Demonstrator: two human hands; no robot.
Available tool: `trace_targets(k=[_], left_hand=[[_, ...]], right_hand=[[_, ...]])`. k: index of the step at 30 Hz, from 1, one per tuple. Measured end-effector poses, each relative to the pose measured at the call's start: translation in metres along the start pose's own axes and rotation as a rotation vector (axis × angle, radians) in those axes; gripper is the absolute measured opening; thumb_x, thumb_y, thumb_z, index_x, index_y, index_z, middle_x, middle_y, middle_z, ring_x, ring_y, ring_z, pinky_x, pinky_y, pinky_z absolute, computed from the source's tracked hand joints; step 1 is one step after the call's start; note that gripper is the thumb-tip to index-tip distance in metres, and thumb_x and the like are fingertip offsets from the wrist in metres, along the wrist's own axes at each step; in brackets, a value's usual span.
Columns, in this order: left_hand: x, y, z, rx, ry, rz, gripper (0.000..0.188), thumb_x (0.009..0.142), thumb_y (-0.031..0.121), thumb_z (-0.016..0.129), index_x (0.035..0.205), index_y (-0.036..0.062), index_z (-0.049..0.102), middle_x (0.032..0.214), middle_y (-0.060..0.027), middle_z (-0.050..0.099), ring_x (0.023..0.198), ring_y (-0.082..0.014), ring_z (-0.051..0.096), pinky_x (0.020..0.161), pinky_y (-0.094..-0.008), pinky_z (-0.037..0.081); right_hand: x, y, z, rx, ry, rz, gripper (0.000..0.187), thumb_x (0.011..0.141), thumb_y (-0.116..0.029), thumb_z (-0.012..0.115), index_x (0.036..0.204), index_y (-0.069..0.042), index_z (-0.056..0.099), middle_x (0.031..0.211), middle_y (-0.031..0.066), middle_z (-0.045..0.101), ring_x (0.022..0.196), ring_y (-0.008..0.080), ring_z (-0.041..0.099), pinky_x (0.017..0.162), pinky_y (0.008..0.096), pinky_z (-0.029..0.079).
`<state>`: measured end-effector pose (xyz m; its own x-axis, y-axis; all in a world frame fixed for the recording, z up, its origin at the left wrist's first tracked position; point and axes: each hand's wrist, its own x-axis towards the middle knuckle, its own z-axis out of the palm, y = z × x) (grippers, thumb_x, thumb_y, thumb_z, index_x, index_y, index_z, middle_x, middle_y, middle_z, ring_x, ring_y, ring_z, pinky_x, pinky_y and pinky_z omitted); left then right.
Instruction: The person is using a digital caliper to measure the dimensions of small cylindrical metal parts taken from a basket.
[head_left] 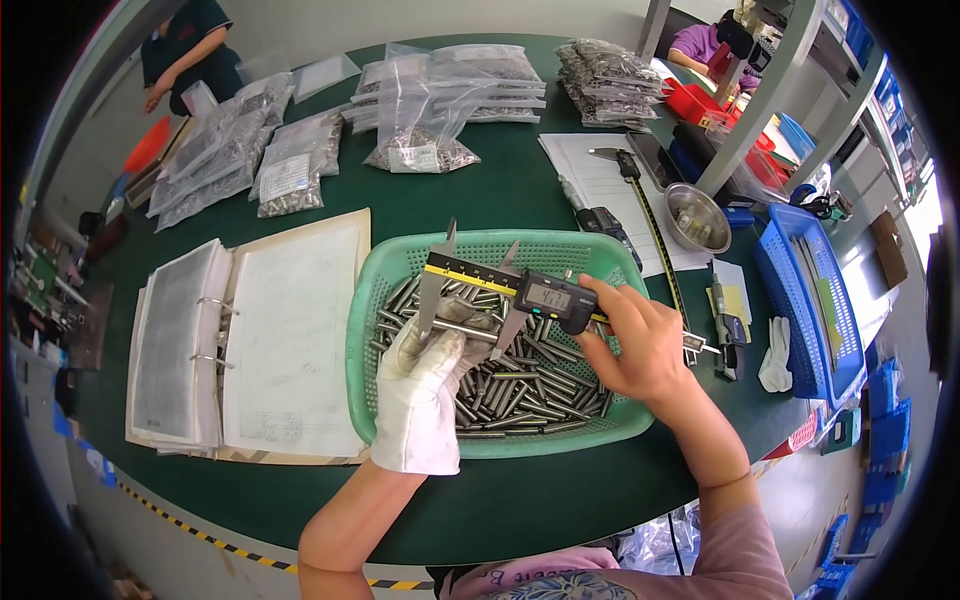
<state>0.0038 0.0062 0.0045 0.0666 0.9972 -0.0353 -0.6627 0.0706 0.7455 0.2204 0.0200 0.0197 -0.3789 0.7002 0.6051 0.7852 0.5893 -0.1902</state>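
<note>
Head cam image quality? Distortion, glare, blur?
Head view: fisheye bows the green table edge, corners go black; head view: bright patch at the right rim looks blown out; head view: caliper and metal pins look fairly crisp, background clutter at the left rim looks softer.

1 L hand (420,390), 1 R hand (645,345). 2 calipers (548,297), 2 mics (603,224). 1 rod (470,331) held, rest too many/overlapped to ct. 1 green tray (357,340), 1 blue basket (797,310) on tbl (520,510), 1 bowl (697,217), 1 binder (295,345). Gloves (775,360): 1 worn, min. 1 loose. Bags (610,80): lots, stacked, exact no. unclear. Co-wkrs (190,45): 2.
</note>
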Motion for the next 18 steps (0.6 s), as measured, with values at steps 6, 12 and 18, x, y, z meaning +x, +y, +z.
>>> trace_targets(k=[6, 12, 18], left_hand=[[-0.0003, 0.0, 0.0004, 0.049, -0.037, 0.01, 0.028, 0.087, 0.009, 0.055, 0.113, 0.0001, 0.05, 0.1, -0.0117, 0.061, 0.088, -0.0206, 0.061, 0.082, -0.0356, 0.049], [-0.001, 0.0045, -0.0009, -0.007, -0.07, -0.05, 0.036, 0.084, 0.002, 0.053, 0.119, 0.0007, 0.046, 0.11, -0.0108, 0.057, 0.102, -0.0193, 0.056, 0.093, -0.0374, 0.044], [0.0005, -0.0004, -0.0018, 0.039, -0.086, -0.047, 0.049, 0.082, 0.012, 0.059, 0.126, -0.0006, 0.042, 0.115, -0.0121, 0.056, 0.102, -0.0224, 0.057, 0.088, -0.0368, 0.045]], right_hand=[[-0.0025, 0.006, 0.004, -0.009, 0.078, -0.021, 0.034, 0.068, -0.024, 0.074, 0.09, -0.005, 0.057, 0.064, 0.0063, 0.052, 0.046, 0.0232, 0.051, 0.042, 0.0319, 0.04], [-0.0019, 0.0055, 0.0047, -0.038, 0.1, -0.028, 0.034, 0.067, -0.03, 0.075, 0.084, -0.007, 0.057, 0.063, 0.0047, 0.053, 0.046, 0.0226, 0.052, 0.041, 0.0308, 0.04], [-0.004, 0.0071, 0.0033, -0.042, 0.09, -0.035, 0.035, 0.067, -0.032, 0.074, 0.084, -0.007, 0.057, 0.066, 0.0037, 0.056, 0.048, 0.0216, 0.054, 0.043, 0.0303, 0.042]])
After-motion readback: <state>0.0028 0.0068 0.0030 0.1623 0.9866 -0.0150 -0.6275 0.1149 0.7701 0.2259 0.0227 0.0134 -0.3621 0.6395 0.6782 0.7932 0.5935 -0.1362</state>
